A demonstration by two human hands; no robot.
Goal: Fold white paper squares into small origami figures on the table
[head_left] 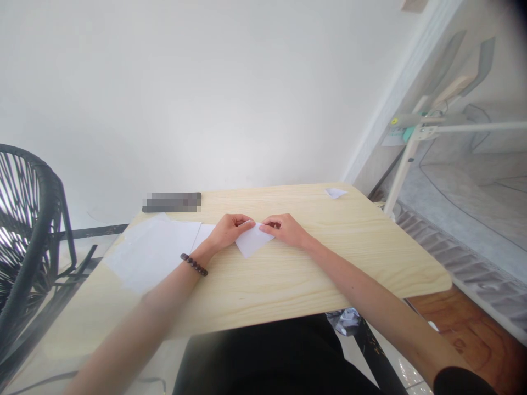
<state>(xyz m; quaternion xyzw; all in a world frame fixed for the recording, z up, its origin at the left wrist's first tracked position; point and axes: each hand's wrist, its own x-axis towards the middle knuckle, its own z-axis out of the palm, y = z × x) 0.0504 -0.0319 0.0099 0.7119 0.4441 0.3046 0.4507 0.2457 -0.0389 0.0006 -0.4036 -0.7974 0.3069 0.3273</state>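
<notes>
Between my two hands is a small piece of white paper (252,241), its lower corner pointing toward me just over the table. My left hand (233,229) pinches the paper's upper left edge between thumb and fingers. On the other side, my right hand (286,227) pinches it near the top right, the thumb resting on the paper. Both sets of fingertips almost meet at the top edge. Whether the paper is folded underneath, I cannot tell. Several white sheets (160,247) lie overlapping beside my left forearm.
A small folded white paper (336,192) lies at the table's far right. A dark pixelated object (173,202) sits at the far left edge of the wooden table (288,291). A woven chair (28,219) stands left; a white metal frame (405,170) stands right.
</notes>
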